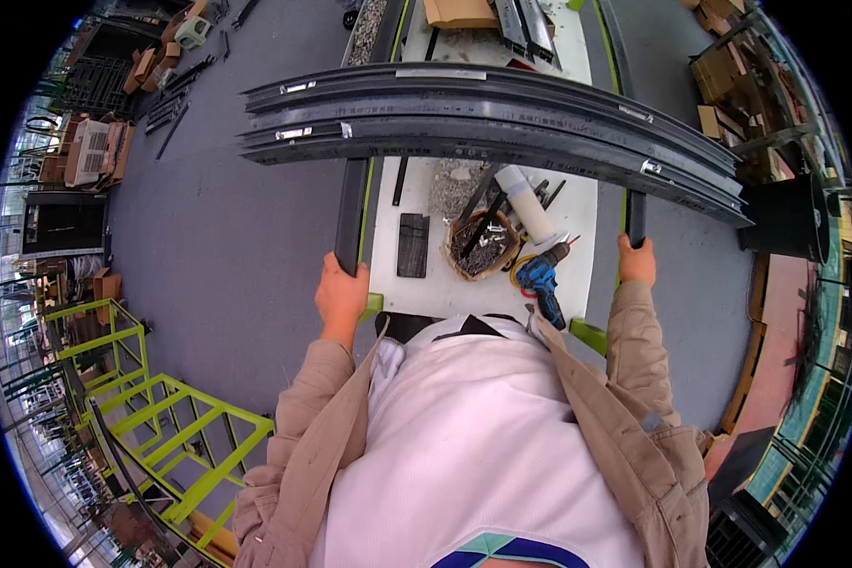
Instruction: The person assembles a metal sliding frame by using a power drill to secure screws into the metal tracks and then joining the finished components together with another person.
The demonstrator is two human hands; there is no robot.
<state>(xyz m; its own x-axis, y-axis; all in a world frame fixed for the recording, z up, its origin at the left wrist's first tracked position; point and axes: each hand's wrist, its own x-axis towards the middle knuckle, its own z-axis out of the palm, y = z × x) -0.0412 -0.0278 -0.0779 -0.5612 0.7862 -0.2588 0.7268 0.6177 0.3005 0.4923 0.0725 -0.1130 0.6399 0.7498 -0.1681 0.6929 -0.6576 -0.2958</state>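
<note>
My left hand (342, 295) is closed round the near end of a dark rail (352, 222) along the left side of the workbench. Closed the same way, my right hand (637, 261) grips the near end of the matching dark rail (637, 216) on the right side. Several long, dark metal profiles (483, 118) lie crosswise over both rails, beyond my hands, with shiny metal pieces on them. Their ends stick out past the bench on both sides. The undersides of my fingers are hidden.
On the white bench top (388, 275) are a blue cordless drill (542, 281), a bag of small metal parts (488, 248), a pale roll (525, 204) and a dark flat piece (413, 244). A green metal frame (204, 454) stands at lower left. A black bin (790, 218) is right.
</note>
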